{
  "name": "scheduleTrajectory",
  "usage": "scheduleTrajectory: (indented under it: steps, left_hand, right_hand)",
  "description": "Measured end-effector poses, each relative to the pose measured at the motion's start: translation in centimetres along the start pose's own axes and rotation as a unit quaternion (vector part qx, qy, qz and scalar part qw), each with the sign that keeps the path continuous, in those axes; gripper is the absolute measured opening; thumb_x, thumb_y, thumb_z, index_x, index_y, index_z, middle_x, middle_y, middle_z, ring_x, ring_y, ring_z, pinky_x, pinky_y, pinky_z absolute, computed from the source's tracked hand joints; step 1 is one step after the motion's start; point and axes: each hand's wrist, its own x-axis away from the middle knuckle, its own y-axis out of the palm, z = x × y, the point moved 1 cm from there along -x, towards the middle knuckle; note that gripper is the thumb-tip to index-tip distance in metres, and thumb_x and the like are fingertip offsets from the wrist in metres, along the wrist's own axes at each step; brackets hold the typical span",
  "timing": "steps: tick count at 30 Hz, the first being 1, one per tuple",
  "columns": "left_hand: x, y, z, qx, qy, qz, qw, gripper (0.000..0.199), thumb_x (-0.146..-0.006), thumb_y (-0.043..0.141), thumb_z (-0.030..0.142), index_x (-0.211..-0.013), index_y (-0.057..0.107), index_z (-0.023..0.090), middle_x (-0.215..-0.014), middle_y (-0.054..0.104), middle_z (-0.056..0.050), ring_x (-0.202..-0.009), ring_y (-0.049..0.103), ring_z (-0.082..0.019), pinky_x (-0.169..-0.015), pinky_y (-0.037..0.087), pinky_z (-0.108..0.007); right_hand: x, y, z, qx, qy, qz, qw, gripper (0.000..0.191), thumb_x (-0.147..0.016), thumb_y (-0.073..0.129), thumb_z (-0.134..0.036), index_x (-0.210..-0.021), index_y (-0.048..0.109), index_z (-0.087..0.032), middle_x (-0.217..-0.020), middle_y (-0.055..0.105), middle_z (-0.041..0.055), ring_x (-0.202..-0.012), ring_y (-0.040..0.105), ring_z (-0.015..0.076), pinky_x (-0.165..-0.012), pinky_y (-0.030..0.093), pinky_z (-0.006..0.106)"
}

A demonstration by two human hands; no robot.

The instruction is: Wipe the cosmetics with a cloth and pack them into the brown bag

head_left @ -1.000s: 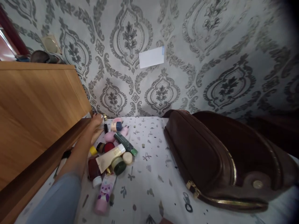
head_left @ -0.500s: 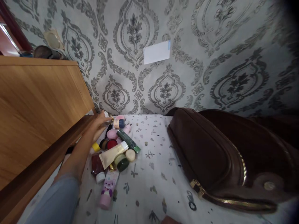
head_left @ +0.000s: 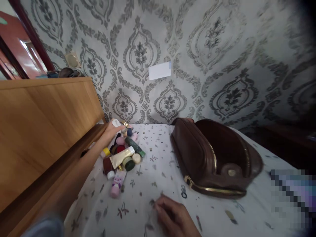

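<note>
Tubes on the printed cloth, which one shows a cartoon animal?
The pink tube lying lowest in view; the cream tube and green tube lack one.

Smooth plastic tube [head_left: 122, 157]; leathery bag [head_left: 189, 148]; shiny metal zip [head_left: 217, 190]

The left arm [head_left: 92, 158] stretches out, its left hand [head_left: 111, 131] well left of the brown bag [head_left: 191, 151], the right hand [head_left: 174, 214] loosely curled in front.

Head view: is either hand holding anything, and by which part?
A white item shows at the left hand; whether it is held, and where, cannot be told. The curled right hand shows nothing held.
</note>
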Motion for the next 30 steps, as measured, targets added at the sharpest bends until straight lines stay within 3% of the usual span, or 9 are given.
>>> scheduleTrajectory:
  steps: [4, 7, 9, 12, 15, 19, 22, 26, 30]
  left_hand:
    - [10.5, 1.7, 5.1, 0.079, 0.034, -0.137, 0.987, 0.047, -0.062, 0.084, 0.039, -0.090, 0.052, 0.019, -0.080, 0.059, 0.002, -0.075, 0.058, -0.015, -0.068, 0.045, -0.025]
    - [18.3, 3.3, 8.2, 0.134, 0.038, -0.241, 0.960, 0.044, -0.066, 0.083, 0.037, -0.090, 0.051, 0.020, -0.082, 0.057, 0.002, -0.077, 0.056, -0.016, -0.068, 0.044, -0.026]
    - [22.3, 4.3, 9.3, 0.166, 0.024, -0.247, 0.954, 0.042, -0.068, 0.081, 0.036, -0.090, 0.049, 0.022, -0.091, 0.059, 0.000, -0.082, 0.057, -0.017, -0.071, 0.044, -0.028]
    - [26.3, 5.7, 10.0, 0.195, 0.005, -0.222, 0.955, 0.039, -0.072, 0.076, 0.038, -0.093, 0.046, 0.024, -0.098, 0.060, -0.001, -0.085, 0.057, -0.018, -0.071, 0.046, -0.029]
    - [28.3, 6.7, 10.2, 0.205, -0.006, -0.210, 0.956, 0.035, -0.074, 0.072, 0.042, -0.091, 0.046, 0.025, -0.090, 0.060, 0.000, -0.080, 0.057, -0.018, -0.070, 0.047, -0.030]
    - [29.0, 6.9, 9.8, 0.196, -0.012, -0.205, 0.959, 0.036, -0.076, 0.068, 0.051, -0.082, 0.046, 0.023, -0.076, 0.056, 0.003, -0.066, 0.054, -0.014, -0.063, 0.047, -0.028]
    - [28.7, 6.5, 8.8, 0.163, -0.028, -0.144, 0.976, 0.038, -0.087, 0.051, 0.060, -0.084, 0.046, 0.022, -0.071, 0.053, 0.003, -0.060, 0.051, -0.013, -0.058, 0.045, -0.026]
    - [28.3, 6.0, 7.8, 0.108, -0.033, -0.054, 0.992, 0.036, -0.094, 0.042, 0.057, -0.087, 0.048, 0.022, -0.079, 0.056, 0.000, -0.077, 0.056, -0.017, -0.075, 0.046, -0.030]
    - [28.4, 6.0, 7.8, 0.078, -0.037, -0.065, 0.994, 0.029, -0.093, 0.051, 0.050, -0.099, 0.050, 0.022, -0.087, 0.062, -0.002, -0.085, 0.060, -0.019, -0.082, 0.047, -0.032]
  right_hand:
    - [-0.2, -0.3, -1.1, -0.080, -0.022, 0.075, 0.994, 0.050, -0.081, 0.060, -0.060, -0.111, 0.060, -0.020, -0.082, 0.059, 0.0018, -0.062, 0.053, 0.0136, -0.055, 0.043, 0.025]
    - [0.0, -0.5, -1.1, -0.143, -0.046, 0.102, 0.983, 0.063, -0.071, 0.071, -0.059, -0.119, 0.057, -0.022, -0.101, 0.061, 0.0052, -0.068, 0.057, 0.0145, -0.056, 0.046, 0.027]
    - [0.6, -0.8, -1.0, -0.150, -0.064, 0.065, 0.984, 0.052, -0.070, 0.076, -0.055, -0.107, 0.061, -0.021, -0.093, 0.063, 0.0033, -0.072, 0.058, 0.0162, -0.060, 0.047, 0.027]
    - [2.1, -1.3, -1.0, -0.167, -0.094, 0.047, 0.980, 0.045, -0.070, 0.079, -0.051, -0.101, 0.064, -0.022, -0.094, 0.067, 0.0025, -0.089, 0.062, 0.0207, -0.080, 0.050, 0.032]
    - [3.3, -1.8, -0.8, -0.172, -0.117, 0.073, 0.975, 0.047, -0.072, 0.078, -0.052, -0.105, 0.063, -0.023, -0.103, 0.069, 0.0040, -0.103, 0.062, 0.0239, -0.096, 0.047, 0.039]
    - [3.9, -1.9, -0.4, -0.124, -0.135, 0.062, 0.981, 0.047, -0.073, 0.076, -0.052, -0.107, 0.061, -0.022, -0.108, 0.069, 0.0060, -0.104, 0.064, 0.0246, -0.096, 0.047, 0.040]
    - [3.9, -1.8, -0.4, -0.027, -0.134, 0.058, 0.989, 0.048, -0.074, 0.076, -0.049, -0.109, 0.060, -0.021, -0.105, 0.070, 0.0053, -0.101, 0.065, 0.0244, -0.093, 0.049, 0.039]
    - [3.9, -1.7, 0.0, 0.095, -0.157, 0.063, 0.981, 0.059, -0.071, 0.080, -0.043, -0.121, 0.058, -0.021, -0.118, 0.068, 0.0077, -0.111, 0.063, 0.0270, -0.100, 0.047, 0.042]
    - [4.0, -1.6, 0.3, 0.161, -0.165, 0.065, 0.971, 0.078, -0.065, 0.084, -0.030, -0.135, 0.048, -0.021, -0.132, 0.061, 0.0111, -0.122, 0.058, 0.0285, -0.106, 0.043, 0.044]
